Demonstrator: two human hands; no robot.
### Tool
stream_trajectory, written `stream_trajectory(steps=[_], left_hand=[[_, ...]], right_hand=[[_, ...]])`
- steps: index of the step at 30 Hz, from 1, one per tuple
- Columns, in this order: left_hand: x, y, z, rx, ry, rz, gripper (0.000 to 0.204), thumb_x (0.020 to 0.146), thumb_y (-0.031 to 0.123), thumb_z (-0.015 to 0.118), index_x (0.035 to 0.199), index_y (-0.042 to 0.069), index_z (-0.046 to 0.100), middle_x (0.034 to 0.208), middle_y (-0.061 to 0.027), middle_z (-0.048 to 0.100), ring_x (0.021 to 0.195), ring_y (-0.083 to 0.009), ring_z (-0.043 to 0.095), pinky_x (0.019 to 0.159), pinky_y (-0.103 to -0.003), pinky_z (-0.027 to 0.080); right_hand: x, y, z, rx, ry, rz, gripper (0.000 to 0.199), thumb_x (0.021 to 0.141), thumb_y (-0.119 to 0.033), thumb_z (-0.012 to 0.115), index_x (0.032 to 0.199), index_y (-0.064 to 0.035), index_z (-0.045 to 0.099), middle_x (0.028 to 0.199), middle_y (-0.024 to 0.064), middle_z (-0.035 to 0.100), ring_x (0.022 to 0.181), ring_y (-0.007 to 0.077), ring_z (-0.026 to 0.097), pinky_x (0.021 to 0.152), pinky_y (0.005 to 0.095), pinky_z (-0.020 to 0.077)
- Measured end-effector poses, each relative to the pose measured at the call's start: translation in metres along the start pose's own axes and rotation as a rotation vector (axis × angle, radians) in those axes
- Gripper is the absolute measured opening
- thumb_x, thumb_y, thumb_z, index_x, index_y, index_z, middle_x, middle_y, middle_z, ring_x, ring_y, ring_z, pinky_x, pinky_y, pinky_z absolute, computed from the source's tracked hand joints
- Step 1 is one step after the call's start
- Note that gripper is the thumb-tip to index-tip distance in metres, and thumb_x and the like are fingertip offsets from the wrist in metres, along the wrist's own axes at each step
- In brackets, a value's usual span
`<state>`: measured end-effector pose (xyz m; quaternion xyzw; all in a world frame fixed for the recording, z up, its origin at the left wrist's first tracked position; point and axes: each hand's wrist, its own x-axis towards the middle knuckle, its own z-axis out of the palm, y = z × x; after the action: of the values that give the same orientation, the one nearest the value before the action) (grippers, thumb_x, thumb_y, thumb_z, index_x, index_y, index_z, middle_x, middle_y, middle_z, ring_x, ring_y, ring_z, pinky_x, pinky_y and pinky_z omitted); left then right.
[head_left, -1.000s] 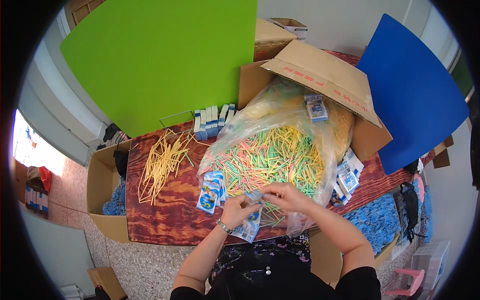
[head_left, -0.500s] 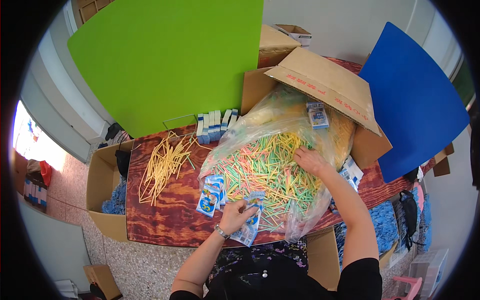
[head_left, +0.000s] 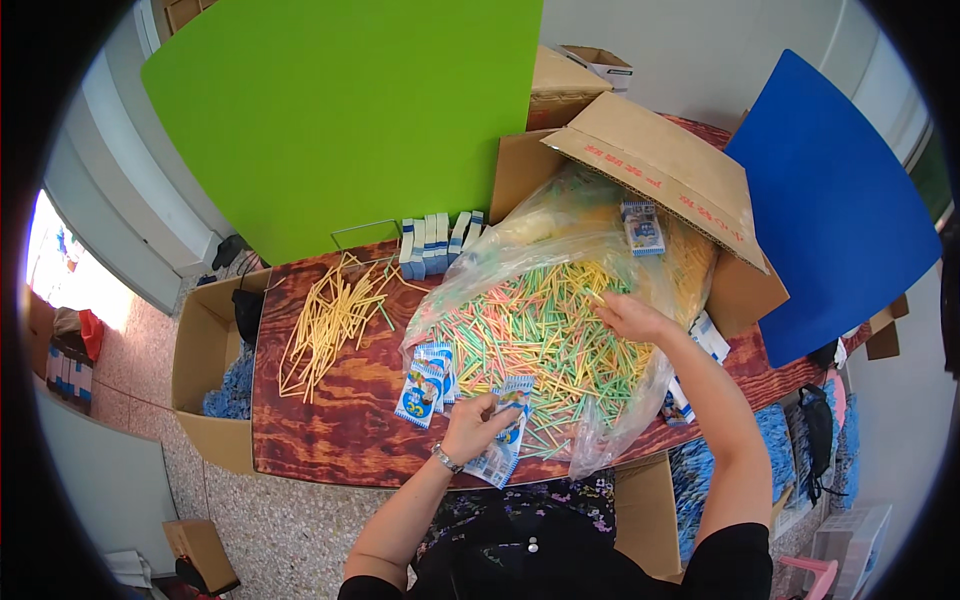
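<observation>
A large heap of short, thin sticks [head_left: 520,340] in pink, green and yellow lies on an open clear plastic bag [head_left: 640,405]. My left hand [head_left: 475,428] pinches the upper part of a blue-and-white packet [head_left: 497,462] at the table's front edge. Over the right side of the heap, my right hand [head_left: 632,318] has its fingers closed together; a pale thin stick seems to poke out at the fingertips. Several similar blue-and-white packets [head_left: 420,390] lie overlapped just left of the heap. Another small packet [head_left: 643,230] rests on the bag near the carton.
Longer yellow sticks [head_left: 335,320] lie loosely piled at the table's left. Blue-and-white bundles [head_left: 437,245] stand behind. An open cardboard carton [head_left: 660,170] holds the bag's far end. Green [head_left: 340,120] and blue [head_left: 835,210] boards rise at the back. An open box [head_left: 215,360] stands left of the table.
My right hand has lifted slightly from the heap, its fingers now drawn together and pointing left. The left hand keeps its hold on the packet. The whole view has shifted a little.
</observation>
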<state>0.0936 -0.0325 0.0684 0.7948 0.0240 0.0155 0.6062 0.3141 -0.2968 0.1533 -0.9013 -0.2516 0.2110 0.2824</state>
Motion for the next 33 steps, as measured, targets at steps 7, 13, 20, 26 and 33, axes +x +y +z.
stream_trajectory(steps=[7,13,20,26,33], left_hand=[[-0.002,0.024,0.000,0.079,0.061,0.080,0.030,0.082,0.022,0.076,0.070,0.001,0.057,0.057,-0.0020,0.050,0.052,-0.0070,0.043,0.048,-0.027,0.036],[-0.003,0.033,0.005,-0.015,0.094,0.108,0.023,0.077,0.014,0.079,0.076,0.000,0.061,0.063,-0.0065,0.056,0.053,-0.0106,0.052,0.049,-0.029,0.041],[0.005,0.031,-0.003,0.225,0.266,0.393,0.023,0.072,0.011,0.081,0.077,0.000,0.061,0.067,-0.0084,0.056,0.056,-0.0199,0.054,0.050,-0.031,0.042],[0.010,0.041,0.000,0.262,0.245,0.415,0.023,0.071,0.012,0.081,0.080,0.001,0.062,0.068,-0.0094,0.059,0.059,-0.0241,0.057,0.052,-0.034,0.045],[0.006,0.045,-0.003,0.259,0.269,0.406,0.023,0.071,0.011,0.081,0.080,0.001,0.063,0.068,-0.0091,0.059,0.059,-0.0240,0.058,0.052,-0.035,0.046]], right_hand=[[-0.004,-0.018,0.052,-1.045,-0.240,0.142,0.019,0.087,-0.016,0.054,0.092,-0.0041,0.069,0.091,0.0167,0.070,0.087,0.0323,0.069,0.070,0.0417,0.0547],[-0.005,0.006,0.076,-0.923,-0.223,0.265,0.023,0.086,-0.016,0.053,0.093,-0.0038,0.072,0.096,0.0192,0.069,0.091,0.0336,0.068,0.075,0.0428,0.0553],[-0.035,-0.081,-0.016,-0.358,-0.442,-0.195,0.025,0.097,-0.026,0.050,0.095,-0.0014,0.054,0.079,0.0227,0.061,0.078,0.0435,0.061,0.066,0.0507,0.0463],[-0.046,-0.127,-0.007,-0.270,-0.310,-0.399,0.031,0.097,-0.032,0.052,0.094,-0.0015,0.046,0.082,0.0228,0.058,0.079,0.0454,0.059,0.066,0.0518,0.0444],[-0.053,-0.148,0.012,-0.591,-0.251,-0.450,0.024,0.091,-0.021,0.058,0.089,-0.0004,0.045,0.081,0.0198,0.060,0.074,0.0403,0.063,0.063,0.0492,0.0489]])
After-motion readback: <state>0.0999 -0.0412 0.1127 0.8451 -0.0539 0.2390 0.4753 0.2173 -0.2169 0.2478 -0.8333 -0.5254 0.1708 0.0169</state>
